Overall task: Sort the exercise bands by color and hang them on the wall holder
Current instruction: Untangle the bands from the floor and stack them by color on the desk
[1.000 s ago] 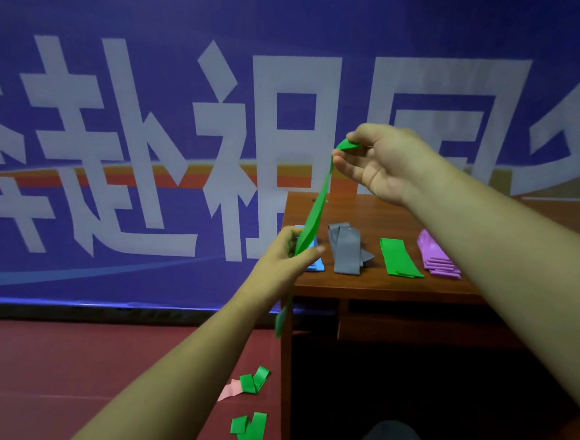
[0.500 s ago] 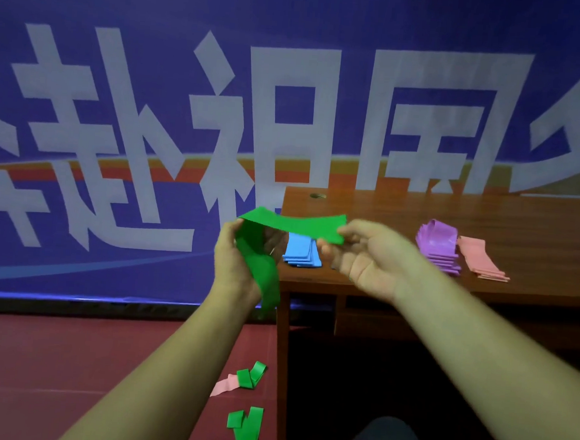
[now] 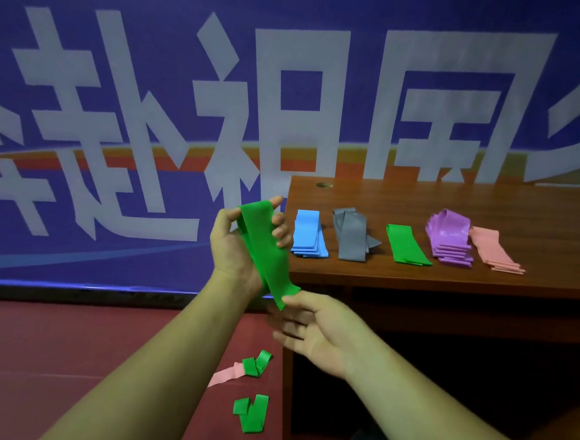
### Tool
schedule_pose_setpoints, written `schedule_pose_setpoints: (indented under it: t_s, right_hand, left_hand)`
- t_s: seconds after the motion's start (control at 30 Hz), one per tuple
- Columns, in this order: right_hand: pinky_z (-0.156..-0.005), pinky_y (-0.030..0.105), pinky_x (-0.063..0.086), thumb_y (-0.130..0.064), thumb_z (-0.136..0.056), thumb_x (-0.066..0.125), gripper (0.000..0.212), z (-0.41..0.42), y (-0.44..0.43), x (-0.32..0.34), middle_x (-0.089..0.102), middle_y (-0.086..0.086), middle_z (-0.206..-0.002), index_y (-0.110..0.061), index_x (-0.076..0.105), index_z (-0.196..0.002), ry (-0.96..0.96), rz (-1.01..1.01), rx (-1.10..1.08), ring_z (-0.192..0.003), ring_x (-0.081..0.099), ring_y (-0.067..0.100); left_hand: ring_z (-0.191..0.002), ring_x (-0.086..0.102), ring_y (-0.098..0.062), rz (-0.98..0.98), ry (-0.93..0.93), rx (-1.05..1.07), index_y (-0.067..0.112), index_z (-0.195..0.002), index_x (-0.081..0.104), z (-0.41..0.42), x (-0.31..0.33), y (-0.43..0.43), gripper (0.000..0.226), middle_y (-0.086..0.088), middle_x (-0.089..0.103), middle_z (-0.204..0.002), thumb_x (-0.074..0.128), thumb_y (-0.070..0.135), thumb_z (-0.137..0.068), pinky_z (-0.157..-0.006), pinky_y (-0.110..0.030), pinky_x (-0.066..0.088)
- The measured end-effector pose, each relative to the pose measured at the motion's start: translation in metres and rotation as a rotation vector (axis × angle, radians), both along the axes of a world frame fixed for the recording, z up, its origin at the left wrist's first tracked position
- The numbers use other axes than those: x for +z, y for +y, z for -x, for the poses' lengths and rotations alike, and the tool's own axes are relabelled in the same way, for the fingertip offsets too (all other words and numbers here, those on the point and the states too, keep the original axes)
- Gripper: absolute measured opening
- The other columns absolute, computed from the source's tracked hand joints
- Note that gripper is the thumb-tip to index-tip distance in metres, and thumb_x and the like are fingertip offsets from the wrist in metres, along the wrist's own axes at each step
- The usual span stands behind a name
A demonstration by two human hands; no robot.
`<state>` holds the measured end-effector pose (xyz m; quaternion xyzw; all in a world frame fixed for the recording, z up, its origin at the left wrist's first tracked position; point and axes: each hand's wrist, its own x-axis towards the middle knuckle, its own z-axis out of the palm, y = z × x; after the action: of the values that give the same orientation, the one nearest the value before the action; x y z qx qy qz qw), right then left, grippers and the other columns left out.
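The green band (image 3: 262, 249) is thin, smooth, rubbery sheet with a matt face, and it bends in soft curves without sharp creases. The surface (image 3: 454, 204) is reddish-brown wood with fine grain and a low, even sheen. On it the purple bands (image 3: 449, 231) are the glossiest and carry bright highlights. The blue bands (image 3: 310, 235), grey bands (image 3: 352, 238), green stack (image 3: 405, 245) and pink bands (image 3: 492, 251) are the same smooth sheet, but matt. A small round insert (image 3: 324, 185) in the wood may be metal; it is too small to be sure. The printed banner (image 3: 120, 70) is matt and faintly wrinkled. The red floor (image 3: 49, 357) is dull and matt.
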<state>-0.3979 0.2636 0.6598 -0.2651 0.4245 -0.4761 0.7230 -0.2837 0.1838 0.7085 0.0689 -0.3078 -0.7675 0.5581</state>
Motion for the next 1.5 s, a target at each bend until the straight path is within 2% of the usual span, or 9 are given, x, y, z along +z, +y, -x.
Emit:
schedule_pose_setpoints:
  t_s: [0.17,0.3,0.47,0.63,0.93,1.13,1.3,1.43,1.5]
  right_hand:
    - [-0.071,0.032,0.052,-0.01,-0.08,0.074,0.015,0.023,-0.012,0.023,0.07,0.008,-0.087,-0.012,0.064,-0.09,0.719,0.244,-0.043,-0.085,0.067,0.021]
    - [-0.07,0.024,0.05,-0.015,-0.084,0.072,0.01,0.048,-0.027,0.074,0.068,0.0,-0.094,-0.017,0.068,-0.093,0.946,0.642,-0.295,-0.083,0.063,0.012]
    - [-0.084,0.022,0.049,-0.038,-0.086,0.068,0.017,0.054,-0.034,0.114,0.057,-0.01,-0.112,-0.032,0.072,-0.102,1.343,0.949,0.055,-0.097,0.057,0.005]
    - [-0.087,0.042,0.054,-0.035,-0.084,0.072,0.008,0.058,-0.038,0.118,0.065,-0.005,-0.103,-0.027,0.073,-0.084,1.306,0.924,0.108,-0.092,0.062,0.012]
    - [-0.054,0.008,0.045,-0.023,-0.09,0.066,0.012,0.081,-0.045,0.136,0.07,-0.006,-0.081,-0.013,0.072,-0.094,1.229,0.848,0.071,-0.062,0.059,-0.007]
    - [-0.071,0.032,0.058,-0.017,-0.09,0.067,0.008,0.119,-0.066,0.139,0.072,0.009,-0.084,-0.011,0.072,-0.087,1.155,0.743,-0.099,-0.076,0.067,0.016]
    - [-0.069,0.031,0.058,-0.014,-0.091,0.065,0.007,0.162,-0.079,0.139,0.072,0.01,-0.084,-0.01,0.07,-0.087,1.164,0.643,-0.148,-0.079,0.07,0.021]
    - [-0.059,0.024,0.056,-0.014,-0.092,0.064,0.008,0.198,-0.084,0.145,0.07,0.01,-0.083,-0.008,0.069,-0.092,1.219,0.561,-0.2,-0.073,0.068,0.018]
    - [-0.061,0.025,0.057,-0.014,-0.092,0.063,0.009,0.215,-0.087,0.146,0.071,0.01,-0.084,-0.007,0.07,-0.093,1.273,0.523,-0.208,-0.073,0.067,0.018]
  left_hand:
    - [-0.059,0.033,-0.016,0.144,-0.264,-0.108,-0.003,-0.118,0.054,-0.007,0.001,0.0,0.057,-0.007,0.043,-0.076,0.041,0.037,-0.079,-0.059,-0.03,0.02]
    - [-0.059,0.034,-0.017,0.191,-0.396,-0.181,-0.004,-0.118,0.054,-0.005,-0.003,0.001,0.057,-0.01,0.043,-0.076,0.047,0.035,-0.077,-0.058,-0.03,0.025]
    - [-0.061,0.037,-0.017,0.246,-0.418,-0.297,0.006,-0.099,0.064,0.008,-0.006,0.008,0.039,-0.009,0.044,-0.078,0.046,0.035,-0.08,-0.06,-0.03,0.027]
    - [-0.066,0.039,-0.019,0.206,-0.323,-0.382,0.007,-0.112,0.061,0.016,-0.012,0.01,0.046,-0.011,0.043,-0.083,0.04,0.037,-0.085,-0.062,-0.03,0.03]
    - [-0.073,0.052,-0.025,0.204,-0.389,-0.401,0.004,-0.114,0.06,0.032,-0.023,0.008,0.05,-0.015,0.055,-0.089,0.058,0.045,-0.085,-0.068,-0.034,0.042]
    - [-0.058,0.054,-0.024,0.242,-0.509,-0.376,0.005,-0.104,0.045,0.065,-0.024,0.014,0.025,-0.015,0.057,-0.074,0.048,0.026,-0.091,-0.06,-0.031,0.043]
    - [-0.084,0.069,-0.037,0.23,-0.534,-0.354,0.001,-0.126,0.042,0.095,-0.018,0.011,0.03,-0.029,0.067,-0.096,0.033,0.013,-0.099,-0.076,-0.037,0.055]
    - [-0.103,0.067,-0.034,0.337,-0.824,-0.043,0.013,-0.108,0.062,0.123,-0.017,-0.003,0.022,-0.02,0.072,-0.104,0.047,0.013,-0.091,-0.096,-0.044,0.05]
    - [-0.089,0.069,-0.017,0.442,-0.992,0.111,0.019,-0.09,0.07,0.136,-0.014,-0.014,0.018,-0.001,0.075,-0.089,0.056,0.022,-0.08,-0.086,-0.032,0.052]
